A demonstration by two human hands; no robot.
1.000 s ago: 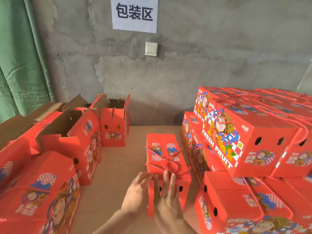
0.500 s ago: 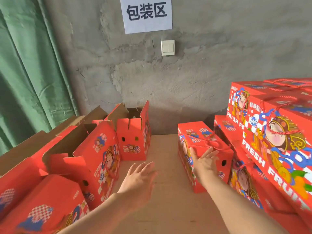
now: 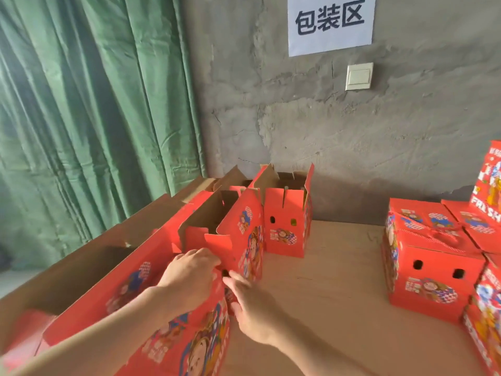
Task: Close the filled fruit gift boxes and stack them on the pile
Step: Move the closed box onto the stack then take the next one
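Open gift box point(image 3: 238, 240) stands at the left of the table point(image 3: 339, 308), in a row of red printed boxes running from near to far. Its top flaps are raised and we see brown inner cardboard. We note a closed box point(image 3: 195, 348) just nearer than it in the row, and a second open box point(image 3: 287, 223) just beyond it, close to the wall point(image 3: 352, 145).

The left hand point(image 3: 189, 275) lies over the far top edge of the closed box, knuckles bent towards the near end panel of the open gift box. Its fingertips are hidden, so we cannot tell whether it grasps anything. The right hand point(image 3: 252, 308) reaches to the near right corner of the open gift box with fingers extended and nothing held; the fingers are blurred, and contact appears to be with the side panel.

At the right of the table stands a finished box point(image 3: 433, 280), lid down, with a rope handle point(image 3: 439, 234) across the top. The pile point(image 3: 488, 210) rises just beyond it at the right edge.

Behind the row hangs a green curtain point(image 3: 95, 104). On the wall are a paper sign point(image 3: 330, 23) and a light switch point(image 3: 359, 76).
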